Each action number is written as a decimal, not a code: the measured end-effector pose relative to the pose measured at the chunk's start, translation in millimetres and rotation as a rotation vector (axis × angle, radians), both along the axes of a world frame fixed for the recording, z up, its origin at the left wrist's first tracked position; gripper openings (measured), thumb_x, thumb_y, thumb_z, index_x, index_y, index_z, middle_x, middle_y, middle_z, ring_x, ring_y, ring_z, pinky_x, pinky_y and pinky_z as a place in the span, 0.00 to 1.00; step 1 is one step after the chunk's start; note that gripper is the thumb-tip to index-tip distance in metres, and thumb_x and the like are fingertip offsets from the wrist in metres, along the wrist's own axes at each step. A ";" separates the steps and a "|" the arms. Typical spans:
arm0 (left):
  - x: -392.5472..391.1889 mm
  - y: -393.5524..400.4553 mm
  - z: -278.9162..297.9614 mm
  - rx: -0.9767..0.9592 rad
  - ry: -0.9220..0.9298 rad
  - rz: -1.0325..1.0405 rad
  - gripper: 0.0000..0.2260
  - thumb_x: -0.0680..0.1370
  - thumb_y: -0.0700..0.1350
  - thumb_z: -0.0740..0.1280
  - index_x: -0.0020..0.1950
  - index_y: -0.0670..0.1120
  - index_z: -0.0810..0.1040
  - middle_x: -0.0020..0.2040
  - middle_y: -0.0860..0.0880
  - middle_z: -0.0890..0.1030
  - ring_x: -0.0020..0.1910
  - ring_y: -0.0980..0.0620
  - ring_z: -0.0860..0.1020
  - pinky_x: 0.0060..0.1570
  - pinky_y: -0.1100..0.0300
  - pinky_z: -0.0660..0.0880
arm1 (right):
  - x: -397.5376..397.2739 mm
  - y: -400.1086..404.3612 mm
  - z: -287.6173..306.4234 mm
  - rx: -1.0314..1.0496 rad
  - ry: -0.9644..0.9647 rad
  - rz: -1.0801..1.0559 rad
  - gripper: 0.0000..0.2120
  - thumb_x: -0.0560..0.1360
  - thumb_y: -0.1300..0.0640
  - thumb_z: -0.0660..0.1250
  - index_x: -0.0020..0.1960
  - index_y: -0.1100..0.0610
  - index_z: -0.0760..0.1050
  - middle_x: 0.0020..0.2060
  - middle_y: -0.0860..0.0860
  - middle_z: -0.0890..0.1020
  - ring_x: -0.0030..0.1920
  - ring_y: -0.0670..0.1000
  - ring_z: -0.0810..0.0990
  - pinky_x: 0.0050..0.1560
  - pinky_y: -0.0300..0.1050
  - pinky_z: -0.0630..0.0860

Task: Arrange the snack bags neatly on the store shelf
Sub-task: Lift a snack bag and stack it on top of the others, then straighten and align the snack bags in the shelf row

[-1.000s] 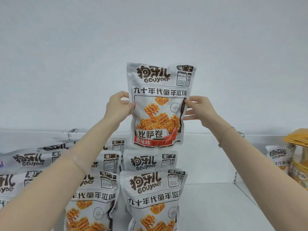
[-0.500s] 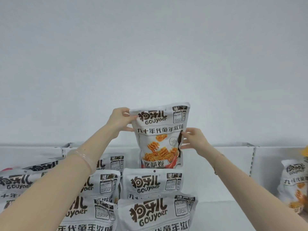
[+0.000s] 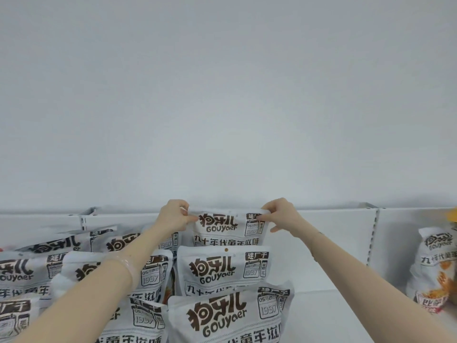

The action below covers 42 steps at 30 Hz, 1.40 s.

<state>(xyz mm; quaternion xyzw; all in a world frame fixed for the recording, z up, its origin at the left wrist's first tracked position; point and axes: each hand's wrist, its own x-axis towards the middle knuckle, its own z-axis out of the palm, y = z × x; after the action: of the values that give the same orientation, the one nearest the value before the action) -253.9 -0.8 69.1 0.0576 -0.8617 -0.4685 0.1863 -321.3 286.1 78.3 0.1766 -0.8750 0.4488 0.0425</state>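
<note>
A white snack bag with dark lettering stands upright at the back of the middle row, against the shelf's back panel. My left hand pinches its top left corner and my right hand pinches its top right corner. Two more bags of the same kind stand in front of it, one directly ahead and another nearest me. Its lower half is hidden behind them.
Several more of the same bags fill the rows at the left, some leaning. A lone bag stands at the far right beside an orange package. The white shelf floor lies bare between the middle row and that bag. A plain wall rises above.
Both hands lowered the bag from mid-air down behind the two front bags. The grip shifted from the bag's sides to its top corners.
</note>
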 end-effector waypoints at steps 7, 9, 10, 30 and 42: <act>-3.7 -10.2 -11.5 -0.417 -0.113 -0.071 0.13 0.69 0.38 0.77 0.46 0.47 0.75 0.41 0.48 0.75 0.30 0.51 0.79 0.35 0.57 0.80 | -9.3 -13.5 -13.8 0.215 0.023 0.001 0.08 0.70 0.62 0.74 0.34 0.60 0.78 0.32 0.53 0.79 0.36 0.52 0.78 0.42 0.49 0.84; -4.9 -13.1 -12.7 -0.413 -0.146 -0.084 0.13 0.69 0.38 0.77 0.45 0.46 0.75 0.39 0.47 0.77 0.29 0.51 0.80 0.35 0.57 0.80 | -9.8 -15.3 -18.4 0.234 0.019 0.005 0.12 0.70 0.63 0.75 0.30 0.56 0.76 0.29 0.51 0.78 0.34 0.51 0.79 0.40 0.46 0.84; -5.5 -14.0 -13.5 -0.411 -0.160 -0.093 0.13 0.69 0.38 0.77 0.45 0.46 0.75 0.37 0.48 0.77 0.28 0.51 0.80 0.36 0.56 0.80 | -9.2 -16.0 -20.7 0.248 0.017 0.012 0.13 0.69 0.63 0.75 0.29 0.55 0.75 0.27 0.50 0.77 0.32 0.50 0.78 0.39 0.45 0.84; 86.4 -26.6 37.0 -0.284 -0.091 -0.060 0.13 0.71 0.46 0.76 0.53 0.46 0.79 0.47 0.48 0.85 0.47 0.51 0.83 0.46 0.58 0.81 | 71.7 -38.1 35.2 0.111 0.213 0.193 0.12 0.69 0.48 0.75 0.50 0.52 0.84 0.47 0.46 0.87 0.52 0.45 0.83 0.57 0.46 0.79; 213.8 -67.8 30.2 -0.287 -0.009 -0.104 0.10 0.73 0.46 0.74 0.51 0.44 0.81 0.44 0.48 0.86 0.50 0.48 0.84 0.50 0.53 0.82 | 221.8 -162.6 -11.3 0.745 0.366 0.446 0.22 0.71 0.38 0.69 0.45 0.59 0.81 0.38 0.49 0.83 0.41 0.51 0.80 0.43 0.45 0.77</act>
<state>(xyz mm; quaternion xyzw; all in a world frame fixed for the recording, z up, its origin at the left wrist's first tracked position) -40.0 -68.7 99.3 -0.0120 -0.9225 -0.3490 0.1642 -99.5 123.5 67.0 0.4397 -0.8953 0.0641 0.0323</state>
